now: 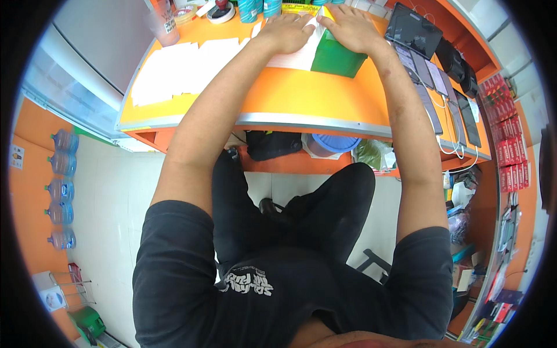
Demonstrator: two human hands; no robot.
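Note:
At the far side of the orange tabletop (307, 95), both my arms are stretched out. My left hand (288, 33) lies with its fingers extended over a white sheet of paper (290, 60). Close beside it, my right hand (351, 28) rests with fingers stretched at the top of a green piece (339, 57) that has a yellow corner. Whether that green piece is a box or a folded cover, I cannot tell. The two thumbs point toward each other over the paper and the green piece's upper edge.
White papers (168, 72) spread over the table's left, near a clear plastic cup (165, 26). Blue-green cylinders (248, 10) stand at the back. To the right are a tablet (413, 30) and several phones (432, 75) with white cables. A blue-lidded bucket (332, 145) sits below the tabletop.

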